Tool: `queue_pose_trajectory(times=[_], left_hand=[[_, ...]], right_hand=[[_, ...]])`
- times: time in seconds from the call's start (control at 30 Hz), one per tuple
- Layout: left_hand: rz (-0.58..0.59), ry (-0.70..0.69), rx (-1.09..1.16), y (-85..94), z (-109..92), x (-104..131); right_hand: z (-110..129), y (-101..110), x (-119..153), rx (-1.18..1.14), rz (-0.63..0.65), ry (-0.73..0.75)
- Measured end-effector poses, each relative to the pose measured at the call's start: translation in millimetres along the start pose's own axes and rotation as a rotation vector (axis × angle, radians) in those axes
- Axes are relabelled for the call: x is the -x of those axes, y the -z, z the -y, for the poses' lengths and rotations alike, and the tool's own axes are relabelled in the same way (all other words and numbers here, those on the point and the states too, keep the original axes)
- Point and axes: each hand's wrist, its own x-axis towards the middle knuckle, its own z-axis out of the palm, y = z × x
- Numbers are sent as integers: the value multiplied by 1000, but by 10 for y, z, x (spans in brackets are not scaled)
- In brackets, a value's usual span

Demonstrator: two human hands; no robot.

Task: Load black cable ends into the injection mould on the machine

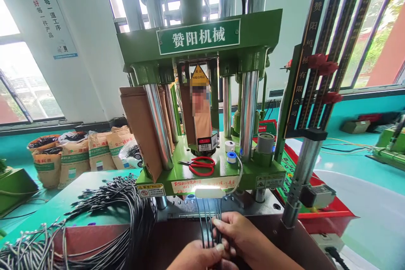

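Observation:
Several thin black cables [207, 219] run down from the lower part of the green press [202, 177] to my hands. My left hand [199, 255] is closed round them near the bottom edge, thumb on top. Just above and to the right, my right hand [232, 230] pinches the same cables between thumb and fingers. The two hands are close together, over the brown front surface [171, 240]. A lit white lamp [209, 192] sits above the cables. Red-handled scissors [202, 166] lie on the press's green ledge.
A large bundle of black cables [139, 215] lies on the left. A metal post [294, 202] and a red control panel [329, 215] stand on the right. Filled sacks [74, 158] are at the back left. A blue-and-white spool [231, 157] sits near the scissors.

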Motion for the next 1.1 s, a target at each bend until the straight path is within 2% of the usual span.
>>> queue_pose_trajectory(times=[0.13, 0.37, 0.57, 0.87, 1.1], left_hand=[[37, 2, -2, 8, -75, -53], [57, -105, 65, 76, 98, -91], [114, -126, 63, 57, 108, -87], [89, -67, 82, -49, 80, -47], [73, -68, 90, -40, 84, -52]], right_hand=[[51, 6, 29, 11, -26, 6], [53, -16, 51, 44, -108, 5], [56, -14, 80, 15, -84, -16], [104, -20, 79, -21, -31, -66], [134, -30, 102, -13, -35, -71]])
